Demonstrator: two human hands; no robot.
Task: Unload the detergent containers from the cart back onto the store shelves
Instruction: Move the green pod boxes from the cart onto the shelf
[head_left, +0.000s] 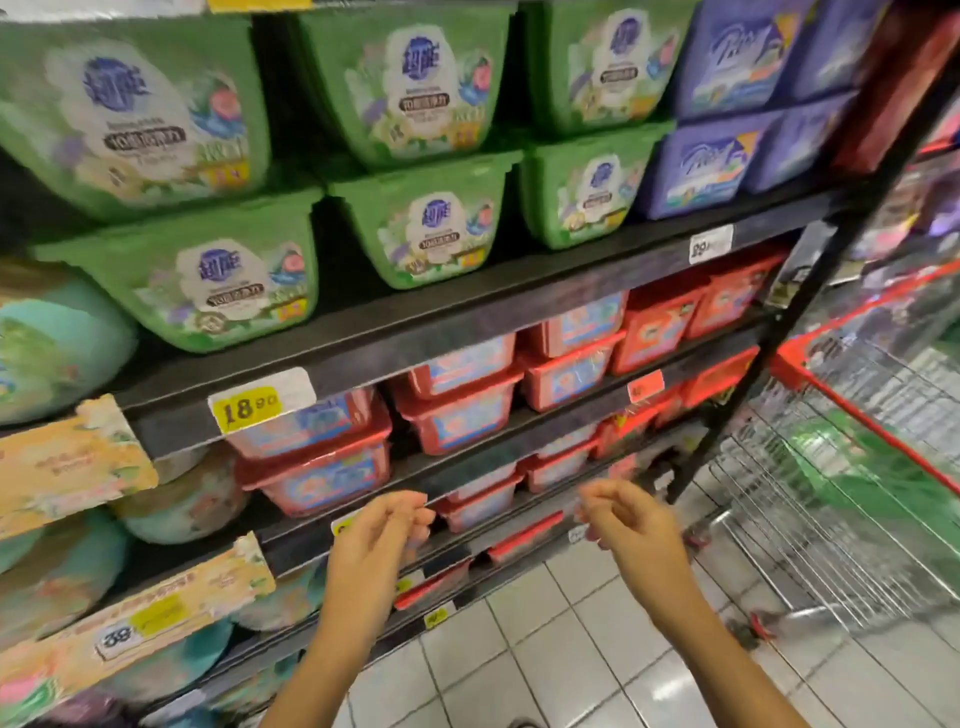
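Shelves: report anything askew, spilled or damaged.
Nothing clearly stands out. Green tubs and red tubs sit stacked in rows, and no spill shows on the floor. The cardboard signs at left look ragged-edged, though blur may cause that.

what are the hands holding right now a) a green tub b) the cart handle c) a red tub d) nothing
d: the left hand and right hand hang loosely curled in front of the shelves with nothing in them.
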